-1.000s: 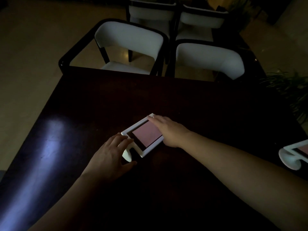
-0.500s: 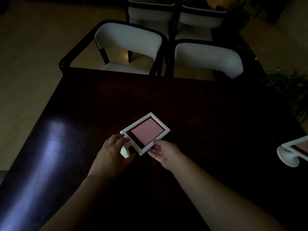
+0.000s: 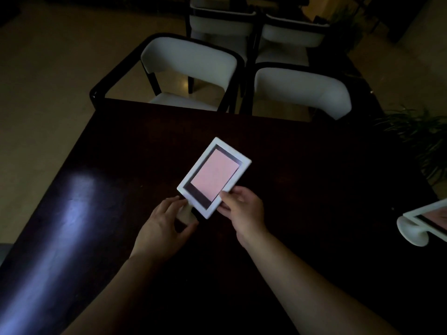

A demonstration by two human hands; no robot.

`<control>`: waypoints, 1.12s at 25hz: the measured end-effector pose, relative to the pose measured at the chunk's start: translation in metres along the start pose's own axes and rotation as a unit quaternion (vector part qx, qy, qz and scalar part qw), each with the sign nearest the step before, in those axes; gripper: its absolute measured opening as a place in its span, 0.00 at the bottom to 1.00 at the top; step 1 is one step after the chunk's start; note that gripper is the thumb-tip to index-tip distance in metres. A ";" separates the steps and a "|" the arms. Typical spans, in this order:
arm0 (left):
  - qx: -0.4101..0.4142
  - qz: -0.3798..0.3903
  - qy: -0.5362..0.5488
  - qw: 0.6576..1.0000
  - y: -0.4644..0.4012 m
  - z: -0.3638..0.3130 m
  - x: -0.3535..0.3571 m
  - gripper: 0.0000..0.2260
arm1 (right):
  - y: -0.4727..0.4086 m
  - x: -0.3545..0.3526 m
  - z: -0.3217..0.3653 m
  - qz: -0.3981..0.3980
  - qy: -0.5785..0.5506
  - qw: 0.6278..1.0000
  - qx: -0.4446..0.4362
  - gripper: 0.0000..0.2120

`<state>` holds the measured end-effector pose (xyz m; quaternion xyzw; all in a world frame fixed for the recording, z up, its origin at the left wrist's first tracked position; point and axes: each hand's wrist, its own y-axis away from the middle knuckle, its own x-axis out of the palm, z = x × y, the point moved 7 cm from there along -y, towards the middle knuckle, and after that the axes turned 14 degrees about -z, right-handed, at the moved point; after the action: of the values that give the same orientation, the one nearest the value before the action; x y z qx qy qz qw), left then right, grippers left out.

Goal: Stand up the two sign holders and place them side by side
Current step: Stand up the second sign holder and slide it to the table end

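The job has just begun. In the middle of the frame, the right hand (image 3: 244, 211) pinches the first sign holder (image 3: 214, 177), tipped up off the table (image 3: 302, 165). The left hand (image 3: 164, 226) cups its foot. The second sign holder (image 3: 420, 223) lies flat at the right edge.

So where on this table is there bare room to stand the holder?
The dark table is bare between the held sign holder and the white chairs, and on its left half around the light glare. It is tighter at the right edge, where the second sign holder lies.
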<state>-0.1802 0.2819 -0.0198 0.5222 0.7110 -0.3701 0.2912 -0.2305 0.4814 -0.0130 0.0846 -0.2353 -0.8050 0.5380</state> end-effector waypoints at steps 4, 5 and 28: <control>0.001 -0.016 -0.018 1.000 0.004 -0.005 0.006 0.28 | 0.020 0.002 0.012 -0.022 0.071 0.989 -0.125 0.06; 0.000 -0.022 -0.015 1.000 0.005 -0.005 0.008 0.28 | 0.026 0.003 0.011 -0.022 0.094 0.983 -0.154 0.06; -0.054 -0.041 -0.081 0.994 0.020 0.010 0.035 0.28 | -0.004 0.030 -0.039 0.282 0.590 0.671 -0.351 0.32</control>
<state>-0.1707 0.2960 -0.0581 0.4442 0.7249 -0.3837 0.3605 -0.2308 0.4438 -0.0454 0.2768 0.4181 -0.4209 0.7559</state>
